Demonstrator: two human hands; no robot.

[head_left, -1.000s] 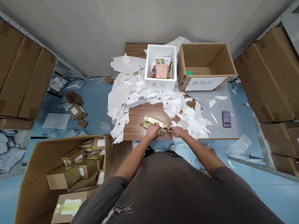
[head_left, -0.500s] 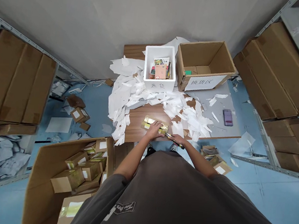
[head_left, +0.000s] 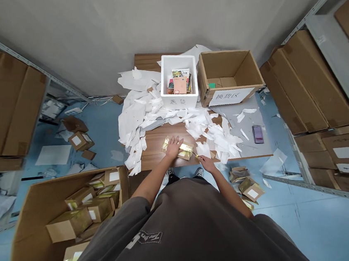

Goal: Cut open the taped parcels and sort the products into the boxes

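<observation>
A small cardboard box (head_left: 186, 151) wrapped in shiny yellowish tape lies near the front edge of the brown wooden table (head_left: 154, 145). My left hand (head_left: 173, 147) rests on top of it, fingers spread and pressing flat on the tape. Closed around the handle of a utility knife (head_left: 195, 155), my right hand (head_left: 206, 163) is just right of the box. The knife's thin tip points at the box's right end; whether the blade touches it I cannot tell. Torn white paper scraps (head_left: 194, 124) lie behind and on both sides of the box.
At the table's back stand a white foam box (head_left: 180, 101) holding books and an open carton (head_left: 209, 97) with a paper sign. A blurred purple item (head_left: 258, 134) lies right. A large carton (head_left: 33, 211) full of parcels stands left; opened boxes (head_left: 251, 188) lie on the floor.
My view has shifted, so the table appears further left. My left hand's fingers now lie more spread across the box, and my right hand with the knife remains at its right end.
</observation>
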